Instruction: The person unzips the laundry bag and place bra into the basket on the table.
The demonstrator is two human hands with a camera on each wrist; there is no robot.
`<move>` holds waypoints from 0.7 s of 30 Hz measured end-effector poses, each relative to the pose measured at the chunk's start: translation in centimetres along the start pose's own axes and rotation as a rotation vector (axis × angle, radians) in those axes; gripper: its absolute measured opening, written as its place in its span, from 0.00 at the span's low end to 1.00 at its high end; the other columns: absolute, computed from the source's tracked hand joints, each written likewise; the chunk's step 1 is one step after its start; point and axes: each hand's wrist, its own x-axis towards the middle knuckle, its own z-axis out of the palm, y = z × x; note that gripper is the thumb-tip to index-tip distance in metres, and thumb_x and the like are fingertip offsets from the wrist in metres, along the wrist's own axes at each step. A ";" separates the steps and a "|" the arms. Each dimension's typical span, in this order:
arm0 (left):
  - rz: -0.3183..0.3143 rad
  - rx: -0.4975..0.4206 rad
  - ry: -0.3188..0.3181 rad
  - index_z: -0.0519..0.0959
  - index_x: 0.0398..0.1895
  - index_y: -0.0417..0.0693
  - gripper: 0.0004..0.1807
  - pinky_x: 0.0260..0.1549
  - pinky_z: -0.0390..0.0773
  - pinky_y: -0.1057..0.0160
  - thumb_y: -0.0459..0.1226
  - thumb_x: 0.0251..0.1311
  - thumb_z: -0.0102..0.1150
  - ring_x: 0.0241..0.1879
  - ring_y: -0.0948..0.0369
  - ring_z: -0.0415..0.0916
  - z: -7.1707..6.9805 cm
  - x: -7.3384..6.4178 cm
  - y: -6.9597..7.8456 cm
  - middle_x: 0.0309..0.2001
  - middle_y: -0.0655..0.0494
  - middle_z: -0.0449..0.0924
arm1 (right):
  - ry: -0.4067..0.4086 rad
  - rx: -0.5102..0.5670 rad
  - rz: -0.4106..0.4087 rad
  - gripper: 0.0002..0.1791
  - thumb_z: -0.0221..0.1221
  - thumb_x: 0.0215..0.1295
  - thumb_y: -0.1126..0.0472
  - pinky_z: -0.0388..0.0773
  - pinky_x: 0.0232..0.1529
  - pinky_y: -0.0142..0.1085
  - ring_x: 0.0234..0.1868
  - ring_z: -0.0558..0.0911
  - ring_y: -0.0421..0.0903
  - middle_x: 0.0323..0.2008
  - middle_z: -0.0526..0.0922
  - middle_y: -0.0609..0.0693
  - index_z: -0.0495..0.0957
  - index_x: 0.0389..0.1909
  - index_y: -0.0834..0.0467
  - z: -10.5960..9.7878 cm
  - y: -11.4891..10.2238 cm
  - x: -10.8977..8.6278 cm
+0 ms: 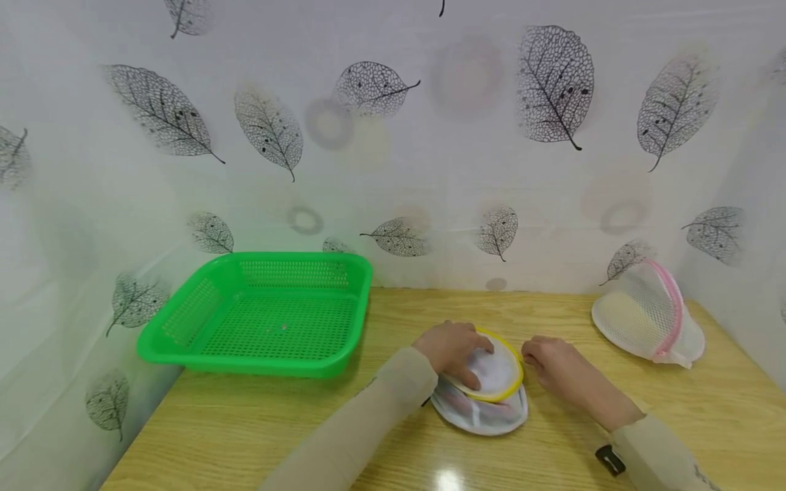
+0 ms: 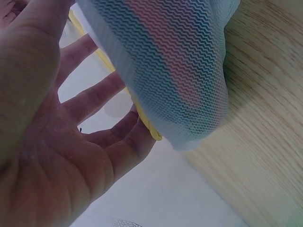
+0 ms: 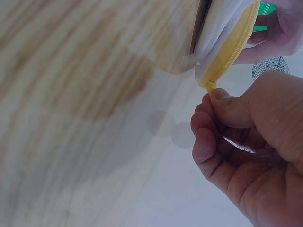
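A white mesh laundry bag (image 1: 482,416) with a yellow zipper rim (image 1: 514,389) sits on the table. Pink and dark blue-green show through its mesh (image 2: 180,61); what the contents are cannot be told. My left hand (image 1: 456,353) rests on the bag's white round top with spread fingers, and in the left wrist view its fingers (image 2: 94,97) touch the yellow rim. At the right side of the rim, my right hand (image 1: 555,368) pinches the yellow zipper pull (image 3: 210,87) between thumb and curled index finger.
A green perforated plastic basket (image 1: 245,368) stands at the left of the wooden table (image 1: 552,450). Toward the right back lies another white mesh laundry bag (image 1: 626,320) with a pink zipper band. A leaf-patterned curtain (image 1: 442,170) hangs behind the table.
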 end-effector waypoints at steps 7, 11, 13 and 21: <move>-0.007 0.010 -0.004 0.75 0.68 0.71 0.36 0.54 0.78 0.64 0.57 0.54 0.74 0.50 0.63 0.77 0.0 0.1 0.1 0.58 0.60 0.78 | 0.002 -0.013 0.002 0.15 0.64 0.59 0.76 0.74 0.28 0.32 0.26 0.70 0.32 0.23 0.76 0.42 0.76 0.23 0.54 -0.1 -0.1 -0.2; -0.017 0.004 -0.010 0.75 0.68 0.72 0.36 0.54 0.78 0.64 0.57 0.54 0.74 0.51 0.63 0.77 0.0 0.0 0.1 0.58 0.60 0.78 | -0.014 -0.011 0.009 0.15 0.63 0.59 0.76 0.73 0.28 0.32 0.27 0.70 0.32 0.24 0.76 0.42 0.76 0.23 0.54 -0.2 -0.3 -0.2; -0.020 0.005 -0.014 0.75 0.68 0.72 0.36 0.54 0.78 0.64 0.57 0.54 0.74 0.51 0.63 0.77 -0.1 0.0 0.1 0.58 0.60 0.78 | -0.020 -0.007 0.013 0.15 0.63 0.60 0.76 0.73 0.28 0.32 0.27 0.69 0.33 0.24 0.76 0.42 0.76 0.23 0.54 -0.2 -0.3 -0.2; -0.027 0.008 -0.016 0.75 0.68 0.73 0.36 0.53 0.78 0.63 0.58 0.54 0.74 0.52 0.62 0.77 0.0 0.1 0.2 0.59 0.61 0.78 | -0.039 -0.001 0.029 0.14 0.62 0.61 0.76 0.73 0.28 0.32 0.27 0.69 0.32 0.25 0.76 0.42 0.76 0.24 0.54 -0.4 -0.4 -0.3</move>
